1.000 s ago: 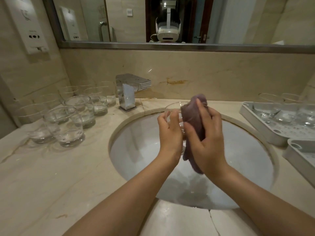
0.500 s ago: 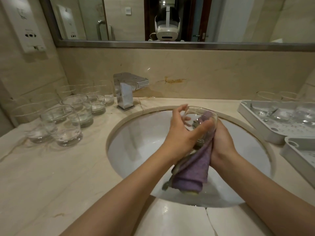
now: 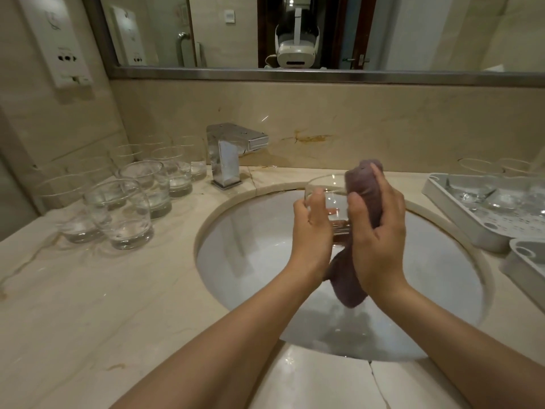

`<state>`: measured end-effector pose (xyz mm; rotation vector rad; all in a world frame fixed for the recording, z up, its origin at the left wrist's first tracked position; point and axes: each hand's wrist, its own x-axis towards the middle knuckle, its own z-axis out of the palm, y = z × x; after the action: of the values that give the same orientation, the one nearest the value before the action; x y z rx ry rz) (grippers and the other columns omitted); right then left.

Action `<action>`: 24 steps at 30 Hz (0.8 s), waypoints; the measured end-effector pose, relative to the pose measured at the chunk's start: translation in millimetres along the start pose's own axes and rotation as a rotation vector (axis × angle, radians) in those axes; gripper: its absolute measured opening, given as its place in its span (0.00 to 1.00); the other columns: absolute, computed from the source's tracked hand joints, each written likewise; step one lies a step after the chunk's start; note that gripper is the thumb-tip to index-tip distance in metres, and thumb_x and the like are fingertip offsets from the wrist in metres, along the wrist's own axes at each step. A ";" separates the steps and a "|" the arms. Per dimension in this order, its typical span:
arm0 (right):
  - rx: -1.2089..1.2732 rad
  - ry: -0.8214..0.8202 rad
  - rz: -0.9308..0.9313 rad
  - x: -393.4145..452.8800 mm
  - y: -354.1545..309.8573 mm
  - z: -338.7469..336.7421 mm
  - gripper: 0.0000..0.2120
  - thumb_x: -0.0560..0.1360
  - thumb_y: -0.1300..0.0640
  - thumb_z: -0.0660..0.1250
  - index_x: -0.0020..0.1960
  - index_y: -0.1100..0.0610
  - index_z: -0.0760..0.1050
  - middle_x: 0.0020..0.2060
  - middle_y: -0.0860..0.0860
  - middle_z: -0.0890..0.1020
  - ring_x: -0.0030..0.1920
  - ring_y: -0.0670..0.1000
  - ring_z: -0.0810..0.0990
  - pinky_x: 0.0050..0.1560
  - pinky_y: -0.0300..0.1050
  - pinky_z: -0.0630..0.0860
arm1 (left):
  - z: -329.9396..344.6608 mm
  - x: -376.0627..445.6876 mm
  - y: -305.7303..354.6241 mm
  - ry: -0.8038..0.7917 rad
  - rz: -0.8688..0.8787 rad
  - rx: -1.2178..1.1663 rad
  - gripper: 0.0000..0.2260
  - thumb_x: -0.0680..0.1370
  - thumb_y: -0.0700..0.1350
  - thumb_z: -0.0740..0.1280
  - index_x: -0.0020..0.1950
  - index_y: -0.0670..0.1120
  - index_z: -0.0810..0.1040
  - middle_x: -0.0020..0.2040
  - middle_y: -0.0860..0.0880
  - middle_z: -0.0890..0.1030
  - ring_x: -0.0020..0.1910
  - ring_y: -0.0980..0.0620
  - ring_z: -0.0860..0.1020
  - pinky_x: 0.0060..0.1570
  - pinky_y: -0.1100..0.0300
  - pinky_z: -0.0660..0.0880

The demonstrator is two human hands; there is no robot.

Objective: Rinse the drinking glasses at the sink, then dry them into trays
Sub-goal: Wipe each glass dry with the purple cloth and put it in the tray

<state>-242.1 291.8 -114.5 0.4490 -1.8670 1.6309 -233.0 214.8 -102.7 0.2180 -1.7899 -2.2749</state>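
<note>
Above the white sink basin point(image 3: 253, 261), my left hand point(image 3: 312, 231) grips a clear drinking glass point(image 3: 330, 199) by its side, rim up. My right hand point(image 3: 377, 234) holds a purple cloth point(image 3: 362, 184) pressed against the glass's right side; the cloth's tail hangs down below my palm. Several more clear glasses point(image 3: 126, 214) stand grouped on the counter to the left. A white slotted tray point(image 3: 472, 228) at the right holds a few glasses point(image 3: 477, 190).
A chrome faucet point(image 3: 227, 154) stands behind the basin at the left. A second white tray point(image 3: 528, 264) sits at the right edge, in front of the first. A mirror and a marble backsplash rise behind the beige marble counter point(image 3: 88, 305).
The glass went from tilted, with the cloth beneath and inside it, to upright. My right hand moved up with the cloth to the glass's right side.
</note>
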 end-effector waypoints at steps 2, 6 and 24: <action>0.195 0.046 0.195 7.8 -1.9 -4.4 0.18 0.78 0.49 0.62 0.65 0.53 0.72 0.57 0.51 0.78 0.57 0.44 0.77 0.59 0.38 0.72 | 2.8 -3.3 0.5 -0.049 0.009 0.019 0.18 0.82 0.56 0.54 0.64 0.45 0.67 0.54 0.45 0.79 0.50 0.48 0.80 0.49 0.53 0.78; 0.492 0.055 0.568 19.1 -5.7 -9.8 0.11 0.81 0.54 0.59 0.57 0.57 0.75 0.45 0.55 0.82 0.43 0.52 0.82 0.45 0.47 0.78 | 1.0 -3.9 1.6 -0.131 0.071 0.067 0.18 0.82 0.57 0.56 0.64 0.47 0.67 0.49 0.49 0.78 0.42 0.57 0.79 0.40 0.63 0.77; 0.415 -0.233 0.579 42.9 -6.5 -26.1 0.14 0.74 0.62 0.60 0.59 0.59 0.75 0.46 0.58 0.81 0.42 0.53 0.80 0.46 0.50 0.77 | -40.9 3.9 12.5 -0.449 -0.093 0.197 0.38 0.66 0.39 0.77 0.68 0.53 0.59 0.57 0.45 0.77 0.54 0.48 0.81 0.61 0.47 0.76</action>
<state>-264.7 322.0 -80.6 0.2846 -1.9358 2.4682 -224.8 172.7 -100.3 -0.1987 -2.2671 -2.3468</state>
